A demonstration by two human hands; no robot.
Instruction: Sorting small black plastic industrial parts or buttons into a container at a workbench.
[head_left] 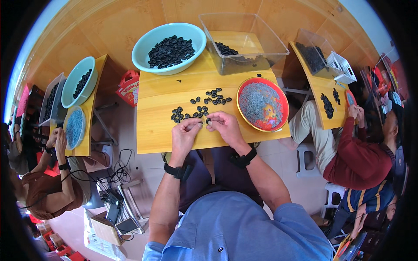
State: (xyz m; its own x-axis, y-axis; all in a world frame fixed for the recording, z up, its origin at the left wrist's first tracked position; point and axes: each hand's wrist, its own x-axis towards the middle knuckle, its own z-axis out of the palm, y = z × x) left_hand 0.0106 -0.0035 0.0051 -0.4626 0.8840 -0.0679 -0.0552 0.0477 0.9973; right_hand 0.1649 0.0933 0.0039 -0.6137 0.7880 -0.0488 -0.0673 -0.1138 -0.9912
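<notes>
Both of my hands are over the near edge of a yellow wooden table point(161, 139), fingertips almost meeting. My right hand point(228, 128) pinches a glossy black oval piece point(208, 121) between thumb and fingers. The fingers of my left hand point(184, 135) are pinched together at the tips; what they hold is too small to name. Just beyond my hands, several loose black oval pieces point(214, 95) lie scattered on the wood. Right of my right hand sits a red basin point(283, 104) with a yellow rim, holding a heap of small grey-blue parts point(256, 98).
At the back stand a mint-green basin point(138, 50) of black pieces and a clear plastic bin point(278, 54) with more. People work at a left table point(99, 74) and a right table point(311, 80). Black cables point(119, 174) hang near a stool on my left.
</notes>
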